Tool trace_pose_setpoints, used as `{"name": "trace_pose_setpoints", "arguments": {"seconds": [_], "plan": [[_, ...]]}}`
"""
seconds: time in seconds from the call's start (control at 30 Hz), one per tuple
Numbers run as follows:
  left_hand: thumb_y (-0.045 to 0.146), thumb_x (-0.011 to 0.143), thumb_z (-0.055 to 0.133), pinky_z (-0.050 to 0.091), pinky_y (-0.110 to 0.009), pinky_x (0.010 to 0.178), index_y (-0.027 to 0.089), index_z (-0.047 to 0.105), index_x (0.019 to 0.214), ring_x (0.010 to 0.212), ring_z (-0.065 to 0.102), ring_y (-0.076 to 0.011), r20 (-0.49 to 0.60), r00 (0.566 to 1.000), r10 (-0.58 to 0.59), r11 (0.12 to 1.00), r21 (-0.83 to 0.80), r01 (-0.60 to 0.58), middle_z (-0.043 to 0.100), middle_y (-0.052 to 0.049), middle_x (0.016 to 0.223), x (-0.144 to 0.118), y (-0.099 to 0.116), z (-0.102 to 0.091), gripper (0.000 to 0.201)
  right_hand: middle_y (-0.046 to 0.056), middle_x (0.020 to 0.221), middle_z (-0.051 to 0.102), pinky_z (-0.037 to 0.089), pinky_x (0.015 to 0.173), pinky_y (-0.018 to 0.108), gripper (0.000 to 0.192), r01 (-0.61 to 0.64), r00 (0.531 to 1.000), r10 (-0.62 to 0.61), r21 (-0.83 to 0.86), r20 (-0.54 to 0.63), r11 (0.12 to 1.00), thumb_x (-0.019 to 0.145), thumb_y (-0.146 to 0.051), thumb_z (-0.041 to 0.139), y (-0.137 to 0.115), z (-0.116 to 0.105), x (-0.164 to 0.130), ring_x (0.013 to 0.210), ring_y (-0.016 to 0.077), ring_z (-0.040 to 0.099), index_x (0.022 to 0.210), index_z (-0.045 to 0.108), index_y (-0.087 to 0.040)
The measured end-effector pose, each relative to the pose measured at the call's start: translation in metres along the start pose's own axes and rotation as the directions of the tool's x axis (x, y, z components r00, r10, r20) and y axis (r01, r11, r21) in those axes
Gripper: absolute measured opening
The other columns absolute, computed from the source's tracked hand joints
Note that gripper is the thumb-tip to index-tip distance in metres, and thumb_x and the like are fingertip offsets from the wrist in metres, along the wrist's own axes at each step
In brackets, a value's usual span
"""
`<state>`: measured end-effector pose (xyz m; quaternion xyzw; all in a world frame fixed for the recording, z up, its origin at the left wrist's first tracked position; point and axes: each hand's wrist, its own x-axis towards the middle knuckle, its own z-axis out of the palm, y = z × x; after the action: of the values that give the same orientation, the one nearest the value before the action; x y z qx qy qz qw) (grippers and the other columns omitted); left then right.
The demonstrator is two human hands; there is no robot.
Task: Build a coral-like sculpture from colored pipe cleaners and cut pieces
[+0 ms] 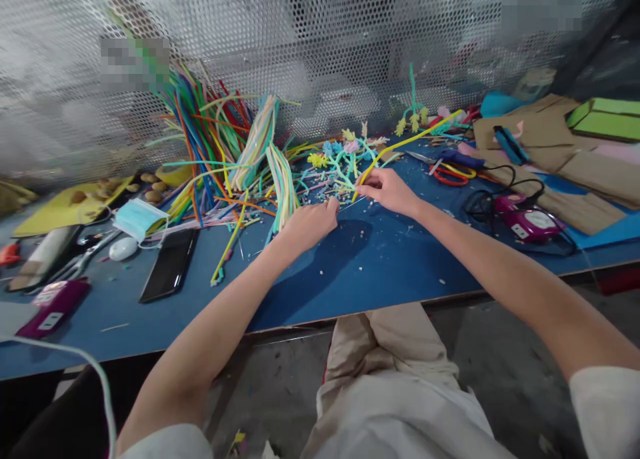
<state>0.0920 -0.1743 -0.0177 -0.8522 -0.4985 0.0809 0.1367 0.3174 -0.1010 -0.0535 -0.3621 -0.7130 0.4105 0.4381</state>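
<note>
My right hand (384,189) pinches a long yellow pipe cleaner (407,141) near its lower end; the stem slants up and away to the right. Beside it, my left hand (314,220) is closed, thumb and forefinger pressed together. A thin pale wire-like strand (353,203) runs from the left fingertips toward the right hand. Just beyond both hands lie pipe-cleaner flowers (351,146) in pink, blue and yellow on mint-green stems, among many short clippings. A bundle of pale pipe cleaners (281,186) lies right behind my left hand.
Loose coloured pipe cleaners (193,146) lean against the perforated metal screen (340,46). On the left are a phone (169,266), a face mask (140,218) and a purple device (55,307). Right are scissors (453,172), a corded purple device (527,218) and brown cardboard (575,206).
</note>
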Motion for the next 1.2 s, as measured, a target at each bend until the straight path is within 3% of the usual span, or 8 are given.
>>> {"name": "trace_pose_setpoints", "arguments": {"seconds": [0.1, 0.2, 0.37, 0.6, 0.67, 0.83, 1.0, 1.2], "plan": [[0.023, 0.110, 0.038, 0.048, -0.032, 0.067, 0.014, 0.057, 0.124, 0.088, 0.074, -0.0237, -0.025, 0.998, 0.057, 0.997, -0.052, -0.059, 0.074, -0.011, 0.102, 0.000, 0.000, 0.003, 0.025, 0.010, 0.090, 0.078, 0.056, 0.071, 0.039, 0.029, -0.047, 0.999, 0.047, 0.070, 0.002, 0.996, 0.082, -0.041, 0.080, -0.005, -0.007, 0.001, 0.079, 0.0231, 0.071, 0.095, 0.071, -0.018], [0.021, 0.111, 0.037, 0.051, -0.032, 0.072, 0.016, 0.058, 0.123, 0.092, 0.073, -0.0212, -0.117, 0.982, 0.147, 0.980, -0.115, -0.160, 0.072, -0.010, 0.110, 0.002, 0.001, 0.013, 0.024, 0.010, 0.090, 0.078, 0.055, 0.071, 0.039, 0.027, -0.060, 0.998, 0.062, 0.084, -0.025, 0.995, 0.082, -0.041, 0.081, -0.008, -0.015, 0.001, 0.078, 0.0221, 0.070, 0.094, 0.071, -0.018], [0.022, 0.112, 0.037, 0.053, -0.032, 0.088, 0.015, 0.062, 0.118, 0.101, 0.071, -0.0199, -0.329, 0.912, 0.245, 0.950, -0.104, -0.293, 0.073, -0.009, 0.111, 0.005, 0.004, 0.025, 0.027, 0.011, 0.093, 0.079, 0.058, 0.079, 0.040, 0.027, -0.064, 0.994, 0.063, 0.016, 0.086, 0.998, 0.085, -0.042, 0.079, -0.001, -0.017, 0.000, 0.088, 0.0251, 0.074, 0.096, 0.075, -0.017], [0.028, 0.113, 0.040, 0.048, -0.035, 0.072, 0.019, 0.070, 0.110, 0.087, 0.069, -0.0211, -0.517, 0.831, 0.206, 0.974, 0.024, -0.227, 0.074, -0.006, 0.090, 0.000, 0.007, 0.015, 0.031, 0.010, 0.097, 0.080, 0.058, 0.087, 0.039, 0.028, 0.053, 0.964, -0.042, -0.034, 0.261, 0.998, 0.090, -0.041, 0.074, 0.005, -0.008, -0.003, 0.091, 0.0224, 0.075, 0.100, 0.076, -0.015], [0.028, 0.112, 0.041, 0.049, -0.036, 0.075, 0.018, 0.070, 0.108, 0.087, 0.068, -0.0217, -0.523, 0.823, 0.221, 0.970, 0.033, -0.240, 0.073, -0.006, 0.087, 0.001, 0.006, 0.017, 0.031, 0.009, 0.098, 0.080, 0.058, 0.086, 0.038, 0.026, 0.040, 0.960, -0.037, -0.006, 0.278, 0.999, 0.090, -0.039, 0.074, 0.005, -0.006, -0.003, 0.090, 0.0218, 0.075, 0.100, 0.076, -0.016], [0.026, 0.112, 0.041, 0.051, -0.036, 0.081, 0.015, 0.070, 0.107, 0.087, 0.067, -0.0220, -0.464, 0.861, 0.209, 0.973, 0.014, -0.228, 0.074, -0.007, 0.092, 0.008, -0.001, 0.024, 0.031, 0.008, 0.093, 0.079, 0.059, 0.087, 0.038, 0.024, 0.036, 0.953, -0.056, 0.072, 0.298, 0.997, 0.089, -0.039, 0.075, 0.004, -0.003, -0.005, 0.086, 0.0203, 0.074, 0.099, 0.075, -0.017], [0.024, 0.111, 0.040, 0.052, -0.037, 0.082, 0.015, 0.069, 0.111, 0.087, 0.067, -0.0228, -0.461, 0.869, 0.179, 0.971, -0.059, -0.231, 0.074, -0.008, 0.092, 0.008, -0.002, 0.026, 0.030, 0.007, 0.094, 0.078, 0.059, 0.088, 0.039, 0.026, 0.071, 0.964, -0.085, 0.064, 0.251, 0.995, 0.087, -0.040, 0.077, 0.000, -0.001, -0.005, 0.087, 0.0205, 0.073, 0.099, 0.075, -0.017], [0.019, 0.110, 0.040, 0.053, -0.036, 0.082, 0.014, 0.068, 0.112, 0.087, 0.067, -0.0233, -0.449, 0.874, 0.187, 0.968, -0.068, -0.242, 0.073, -0.009, 0.090, 0.009, -0.001, 0.029, 0.029, 0.005, 0.094, 0.076, 0.058, 0.089, 0.039, 0.025, 0.068, 0.954, -0.079, 0.048, 0.290, 0.997, 0.086, -0.040, 0.078, -0.002, 0.001, -0.004, 0.087, 0.0194, 0.071, 0.098, 0.074, -0.018]]}}
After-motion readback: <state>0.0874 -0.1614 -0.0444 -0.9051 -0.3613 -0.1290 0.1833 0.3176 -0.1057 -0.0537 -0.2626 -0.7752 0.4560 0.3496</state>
